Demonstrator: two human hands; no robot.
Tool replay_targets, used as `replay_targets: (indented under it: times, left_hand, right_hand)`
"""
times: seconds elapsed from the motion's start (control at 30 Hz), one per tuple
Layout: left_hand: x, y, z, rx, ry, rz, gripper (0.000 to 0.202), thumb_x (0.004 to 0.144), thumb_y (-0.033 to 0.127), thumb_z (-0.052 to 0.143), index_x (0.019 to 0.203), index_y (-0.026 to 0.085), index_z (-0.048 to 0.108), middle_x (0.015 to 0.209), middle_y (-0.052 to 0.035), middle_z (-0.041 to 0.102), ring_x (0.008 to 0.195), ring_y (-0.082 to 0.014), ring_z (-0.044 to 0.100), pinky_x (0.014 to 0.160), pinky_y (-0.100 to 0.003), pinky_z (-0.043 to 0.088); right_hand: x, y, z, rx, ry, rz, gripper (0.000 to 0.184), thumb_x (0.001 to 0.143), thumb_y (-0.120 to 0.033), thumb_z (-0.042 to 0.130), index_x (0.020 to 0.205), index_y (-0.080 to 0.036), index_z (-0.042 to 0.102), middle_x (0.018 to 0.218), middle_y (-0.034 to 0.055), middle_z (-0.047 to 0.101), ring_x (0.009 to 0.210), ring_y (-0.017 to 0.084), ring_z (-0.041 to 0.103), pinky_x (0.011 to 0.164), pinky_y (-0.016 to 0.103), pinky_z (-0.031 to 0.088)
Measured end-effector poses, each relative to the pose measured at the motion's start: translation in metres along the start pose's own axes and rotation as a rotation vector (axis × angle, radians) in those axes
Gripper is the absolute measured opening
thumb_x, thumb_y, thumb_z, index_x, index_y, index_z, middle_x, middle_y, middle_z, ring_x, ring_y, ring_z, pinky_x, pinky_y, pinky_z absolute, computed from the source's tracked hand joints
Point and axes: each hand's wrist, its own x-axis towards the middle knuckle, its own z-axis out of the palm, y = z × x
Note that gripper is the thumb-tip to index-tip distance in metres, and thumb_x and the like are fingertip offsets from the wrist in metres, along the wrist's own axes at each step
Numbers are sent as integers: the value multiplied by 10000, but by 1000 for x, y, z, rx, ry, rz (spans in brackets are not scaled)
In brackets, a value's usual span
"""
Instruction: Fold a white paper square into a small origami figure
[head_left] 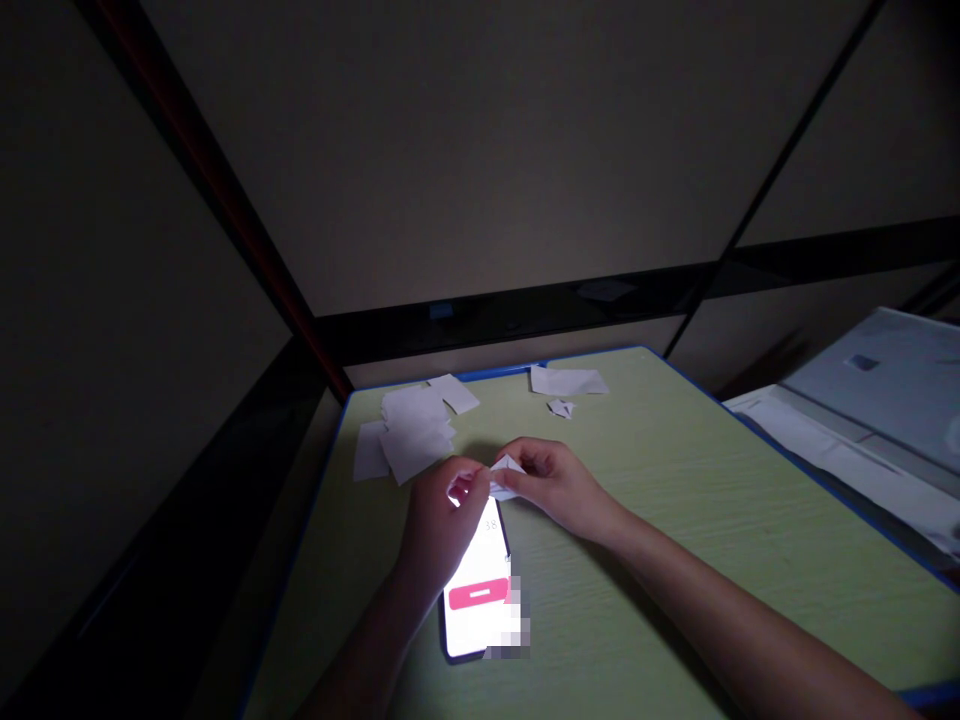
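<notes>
Between my two hands is a small folded piece of white paper, held just above the top end of a lit phone. My left hand pinches the paper's left edge between thumb and fingers. From the other side, my right hand grips it with the thumb on the near face and the fingers curled behind. The phone lies on the table with a bright white screen and a red bar. My left hand covers part of that screen.
Several loose white paper sheets overlap at the table's back left. A paper strip and a small folded paper piece lie at the back right. A pale box-like object stands beyond the right edge. A wall rises behind.
</notes>
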Motion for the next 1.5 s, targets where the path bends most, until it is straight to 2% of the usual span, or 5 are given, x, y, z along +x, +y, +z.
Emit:
replay_targets:
  times: [0.4, 0.9, 1.07, 1.23, 1.5]
  left_hand:
    - [-2, 1, 0, 222, 48, 185, 91, 772, 182, 502, 706, 164, 562, 623, 10, 573, 539, -96, 493, 517, -193, 377]
    - [-1, 0, 1, 128, 57, 108, 108, 772, 196, 498, 709, 166, 579, 631, 7, 597, 552, -103, 523, 519, -188, 400]
    - [0, 5, 2, -74, -11, -26, 182, 801, 286, 478, 718, 156, 576, 577, 13, 583, 523, -110, 549, 493, -195, 407]
    - [3, 9, 2, -271, -114, -185, 158, 764, 284, 497, 705, 150, 559, 496, 41, 545, 443, -108, 554, 418, -186, 377]
    - [6, 13, 1, -309, -51, -304, 160, 705, 270, 546, 676, 129, 616, 499, 28, 561, 439, -111, 545, 383, -188, 424]
  right_hand:
    - [0, 0, -4, -107, -46, -40, 146, 778, -277, 579, 747, -134, 573, 664, -11, 538, 610, 109, 476, 583, 240, 375]
    - [-1, -3, -4, -123, -13, -52, 141, 744, -287, 624, 762, -156, 577, 675, -8, 562, 615, 115, 495, 574, 244, 403]
    - [-2, -5, -3, -95, -28, -59, 145, 761, -262, 599, 852, -149, 607, 768, 24, 624, 688, 138, 554, 636, 276, 440]
    - [-6, -8, -2, -358, 56, -165, 277, 771, -238, 598, 1044, -192, 581, 816, 28, 621, 705, 152, 544, 628, 289, 449]
    - [-14, -14, 0, -858, 109, -525, 185, 765, -337, 611, 880, -199, 569, 997, 87, 571, 945, 239, 508, 800, 391, 408]
